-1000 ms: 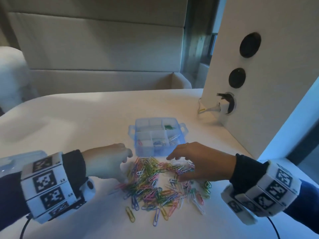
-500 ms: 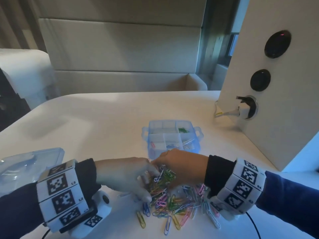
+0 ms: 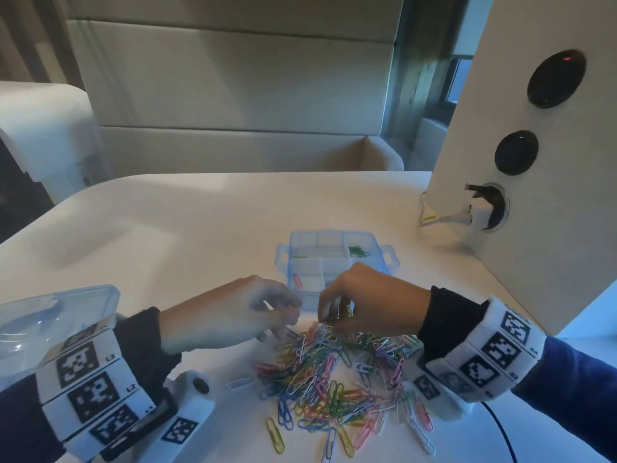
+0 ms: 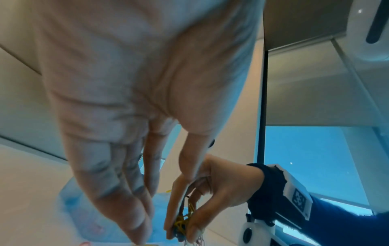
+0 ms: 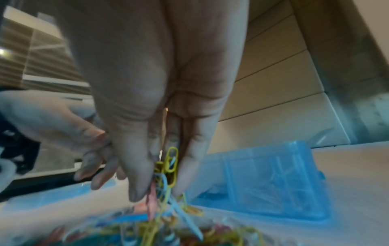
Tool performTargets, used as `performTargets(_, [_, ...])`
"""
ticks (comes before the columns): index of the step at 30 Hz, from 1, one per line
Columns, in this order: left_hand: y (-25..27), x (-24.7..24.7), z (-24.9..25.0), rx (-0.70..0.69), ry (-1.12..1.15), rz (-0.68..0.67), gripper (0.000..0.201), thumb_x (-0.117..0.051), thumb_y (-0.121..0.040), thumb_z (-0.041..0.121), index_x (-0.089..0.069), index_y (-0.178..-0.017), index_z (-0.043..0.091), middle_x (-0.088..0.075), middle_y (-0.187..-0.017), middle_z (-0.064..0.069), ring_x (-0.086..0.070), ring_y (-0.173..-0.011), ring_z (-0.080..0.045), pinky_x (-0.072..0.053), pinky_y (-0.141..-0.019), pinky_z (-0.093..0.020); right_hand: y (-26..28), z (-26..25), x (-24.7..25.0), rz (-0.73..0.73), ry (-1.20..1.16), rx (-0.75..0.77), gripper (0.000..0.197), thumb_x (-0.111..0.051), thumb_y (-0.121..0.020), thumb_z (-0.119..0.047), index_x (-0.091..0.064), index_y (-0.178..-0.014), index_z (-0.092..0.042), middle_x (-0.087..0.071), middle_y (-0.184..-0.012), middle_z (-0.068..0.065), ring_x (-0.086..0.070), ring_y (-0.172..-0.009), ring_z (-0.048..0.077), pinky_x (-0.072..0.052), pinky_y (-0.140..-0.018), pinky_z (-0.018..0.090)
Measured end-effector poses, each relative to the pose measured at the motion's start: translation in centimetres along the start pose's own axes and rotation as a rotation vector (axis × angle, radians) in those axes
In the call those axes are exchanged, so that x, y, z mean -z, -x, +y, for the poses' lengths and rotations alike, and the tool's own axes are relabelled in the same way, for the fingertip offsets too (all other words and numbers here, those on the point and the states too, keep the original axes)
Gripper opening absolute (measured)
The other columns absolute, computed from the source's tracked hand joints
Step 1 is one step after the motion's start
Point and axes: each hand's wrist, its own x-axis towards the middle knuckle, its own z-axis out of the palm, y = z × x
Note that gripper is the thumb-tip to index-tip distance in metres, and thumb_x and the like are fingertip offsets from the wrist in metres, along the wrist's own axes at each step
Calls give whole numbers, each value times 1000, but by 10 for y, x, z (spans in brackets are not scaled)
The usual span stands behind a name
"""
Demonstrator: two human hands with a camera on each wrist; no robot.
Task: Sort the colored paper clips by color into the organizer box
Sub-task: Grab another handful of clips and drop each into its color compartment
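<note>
A heap of colored paper clips (image 3: 334, 379) lies on the white table, in front of the clear blue organizer box (image 3: 334, 259). The box holds green clips (image 3: 358, 251) in a far right cell and a pink one (image 3: 297, 281) at the near left. My right hand (image 3: 334, 320) pinches a tangled bunch of yellow, blue and pink clips (image 5: 168, 164) just above the heap's far edge. Its thumb and fingers (image 5: 162, 183) point down. My left hand (image 3: 283, 324) hovers beside it, fingers loosely bent and holding nothing I can see. In the left wrist view the left thumb (image 4: 189, 174) touches the right hand.
The box's clear lid (image 3: 56, 312) lies at the table's left edge. A white upright panel (image 3: 534, 162) with round holes and a plugged-in cable (image 3: 444, 218) stands at the right. A few stray clips (image 3: 275, 436) lie near the front edge. A cushioned bench runs behind the table.
Both hands have come together over the far edge of the heap. The right hand has closed on a bunch of clips and raised it slightly.
</note>
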Motion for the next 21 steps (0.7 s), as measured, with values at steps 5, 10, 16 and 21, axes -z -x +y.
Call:
performTargets(5, [-8, -13, 10, 176, 584, 58, 73, -64, -72, 71, -65, -106, 5, -73, -95, -8, -71, -79, -18, -56, -65, -26, 7, 0, 25, 101, -123, 34, 18, -79, -78, -19, -75, -96, -17, -72, -85, -8, -65, -77, 0, -48, -67, 8])
performTargets(10, [-12, -28, 24, 283, 1209, -135, 78, -36, -91, 58, -57, -123, -10, -64, -121, -26, -62, -114, -35, -50, -99, -38, 10, -8, 41, 219, -232, 121, 17, -78, -80, -18, -75, -96, -17, -72, -82, -8, -66, -75, 0, -48, -67, 10])
performTargets(16, [-22, -46, 44, 173, 1658, -106, 34, -54, -84, 18, -64, -108, -3, -63, -97, -15, -60, -82, -22, -55, -85, -34, -2, -10, 31, 207, -173, 169, 27, -79, -77, -14, -74, -104, -18, -73, -91, -8, -66, -82, -1, -50, -75, 10])
performTargets(21, [-30, -45, 46, 190, 1629, 15, 36, -47, -93, 17, -74, -89, -7, -71, -92, -18, -68, -62, -24, -59, -68, -32, 2, -1, 38, 209, -217, 153, 33, -81, -75, -20, -72, -107, -20, -71, -100, -10, -65, -92, 0, -54, -84, 23])
